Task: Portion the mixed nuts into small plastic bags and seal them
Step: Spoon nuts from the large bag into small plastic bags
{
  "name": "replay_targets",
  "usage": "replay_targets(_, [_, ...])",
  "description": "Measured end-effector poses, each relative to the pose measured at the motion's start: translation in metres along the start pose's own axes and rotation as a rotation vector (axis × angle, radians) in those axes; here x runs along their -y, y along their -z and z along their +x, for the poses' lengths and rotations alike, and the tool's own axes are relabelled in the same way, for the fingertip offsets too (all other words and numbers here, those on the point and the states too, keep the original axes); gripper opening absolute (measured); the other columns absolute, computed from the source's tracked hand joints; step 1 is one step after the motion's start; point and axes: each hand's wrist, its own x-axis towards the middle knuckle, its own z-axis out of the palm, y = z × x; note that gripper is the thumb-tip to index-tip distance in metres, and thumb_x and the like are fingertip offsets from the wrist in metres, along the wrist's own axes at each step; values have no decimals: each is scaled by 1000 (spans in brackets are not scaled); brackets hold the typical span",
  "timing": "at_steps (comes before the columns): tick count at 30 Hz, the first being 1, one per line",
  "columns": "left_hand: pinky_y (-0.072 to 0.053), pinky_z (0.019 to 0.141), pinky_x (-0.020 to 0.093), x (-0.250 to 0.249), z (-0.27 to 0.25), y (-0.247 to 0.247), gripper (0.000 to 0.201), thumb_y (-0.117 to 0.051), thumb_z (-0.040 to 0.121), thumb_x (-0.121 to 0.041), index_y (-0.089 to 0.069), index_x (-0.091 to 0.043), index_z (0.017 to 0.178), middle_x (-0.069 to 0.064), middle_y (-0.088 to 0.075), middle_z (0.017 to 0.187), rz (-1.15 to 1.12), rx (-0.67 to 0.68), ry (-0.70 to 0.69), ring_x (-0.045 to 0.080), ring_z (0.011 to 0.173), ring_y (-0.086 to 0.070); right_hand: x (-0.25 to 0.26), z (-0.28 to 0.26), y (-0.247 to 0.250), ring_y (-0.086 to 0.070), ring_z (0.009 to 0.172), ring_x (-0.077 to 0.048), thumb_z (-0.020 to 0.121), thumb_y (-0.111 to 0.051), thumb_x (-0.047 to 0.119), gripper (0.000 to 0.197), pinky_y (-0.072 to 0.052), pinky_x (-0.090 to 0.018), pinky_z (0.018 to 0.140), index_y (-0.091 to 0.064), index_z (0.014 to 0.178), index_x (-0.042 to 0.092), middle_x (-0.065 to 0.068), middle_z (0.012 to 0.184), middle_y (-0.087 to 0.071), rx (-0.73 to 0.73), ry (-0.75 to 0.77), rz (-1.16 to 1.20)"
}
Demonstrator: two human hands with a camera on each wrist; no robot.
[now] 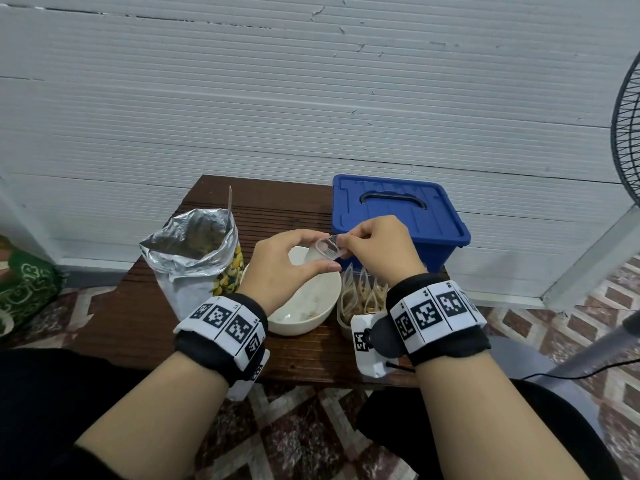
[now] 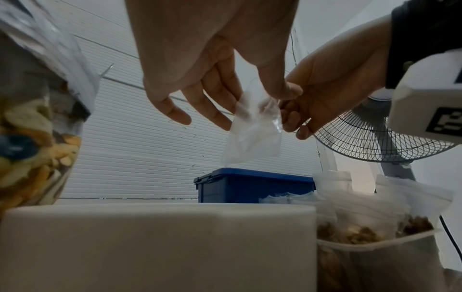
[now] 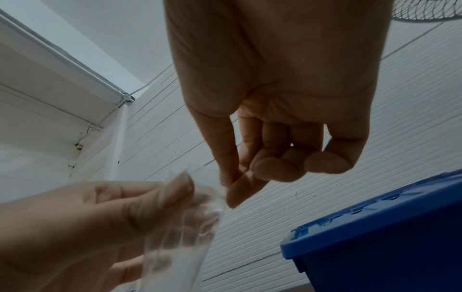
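Observation:
A small clear plastic bag (image 1: 325, 252) hangs empty above the white bowl (image 1: 311, 317). My left hand (image 1: 287, 261) pinches one side of its mouth and my right hand (image 1: 377, 251) pinches the other side. From the left wrist view the bag (image 2: 252, 134) dangles below both hands, limp and see-through. In the right wrist view the bag (image 3: 185, 227) shows in front of the left hand's fingers (image 3: 140, 195). An open foil pouch of mixed nuts (image 1: 197, 258) stands to the left of the bowl, with a spoon handle (image 1: 229, 202) sticking out of it.
A blue lidded box (image 1: 398, 216) sits at the back right of the small brown table (image 1: 284, 206). Several filled small bags (image 1: 363, 296) stand in a container right of the bowl. A standing fan (image 1: 627, 140) is at the far right.

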Motion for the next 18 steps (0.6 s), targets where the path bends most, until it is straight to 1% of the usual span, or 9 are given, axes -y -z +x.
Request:
replay_targets(2, [-34, 81, -4, 0, 0, 1, 42, -84, 64, -39, -71, -31, 103, -26, -65, 96, -19, -9, -4, -18, 97, -54, 0, 0, 2, -58, 68, -2, 90, -64, 22, 21, -39, -7, 53, -75, 80, 7, 1, 76, -70, 5, -7, 16])
replay_targets(5, [-37, 84, -1, 0, 1, 3, 41, -85, 63, -38, -71, -33, 101, -23, -68, 96, -51, -30, -10, -12, 97, -58, 3, -2, 6, -59, 77, -3, 86, -68, 24, 14, -41, -12, 61, -76, 85, 13, 3, 79, -70, 44, -9, 88])
replay_targets(7, [-38, 85, 1, 0, 1, 5, 41, -86, 61, -39, -70, -36, 99, -23, -69, 96, -51, -32, -16, -11, 97, -59, 6, -4, 8, -56, 70, -2, 82, -72, 23, 11, -40, -14, 58, -75, 90, 15, 6, 74, -66, 102, -22, 115])
replay_targets(9, [-39, 85, 1, 0, 1, 6, 41, -86, 61, -39, -70, -37, 98, -23, -69, 96, -37, -24, -21, -10, 96, -60, 7, -5, 8, -52, 63, -1, 81, -73, 17, 11, -36, -13, 55, -73, 92, 17, 8, 68, -60, 123, -37, 115])
replay_targets(11, [-40, 85, 3, 0, 1, 8, 41, -86, 60, -40, -69, -37, 98, -23, -69, 95, -27, -22, -23, -10, 96, -60, 7, -5, 8, -53, 67, -4, 81, -70, 13, 12, -38, -15, 57, -70, 89, 21, 5, 74, -63, 108, -44, 123])
replay_targets(13, [-43, 87, 6, 1, 1, 9, 43, -85, 59, -43, -69, -37, 98, -22, -69, 96, -29, -28, -22, -9, 96, -60, 7, -4, 8, -56, 72, -4, 84, -65, 12, 12, -43, -18, 65, -66, 84, 25, 1, 83, -70, 81, -46, 152])
replay_targets(15, [-45, 88, 10, 2, 2, 10, 46, -84, 57, -46, -70, -36, 99, -19, -70, 97, -38, -39, -21, -7, 96, -61, 7, -5, 9, -57, 70, -1, 89, -61, 17, 10, -45, -20, 73, -64, 83, 25, 2, 79, -72, 62, -59, 202])
replay_targets(16, [-45, 88, 10, 3, 2, 11, 46, -83, 56, -47, -70, -36, 99, -19, -70, 97, -44, -44, -17, -6, 96, -61, 7, -5, 10, -56, 69, 0, 91, -60, 20, 11, -45, -21, 74, -64, 82, 25, 3, 77, -72, 52, -63, 221])
replay_targets(18, [-45, 86, 8, 2, 2, 13, 47, -83, 56, -48, -69, -37, 99, -19, -70, 97, -48, -54, -10, -7, 94, -61, 7, -5, 10, -57, 70, -1, 93, -58, 24, 13, -44, -19, 68, -63, 80, 27, 4, 76, -72, 38, -56, 232])
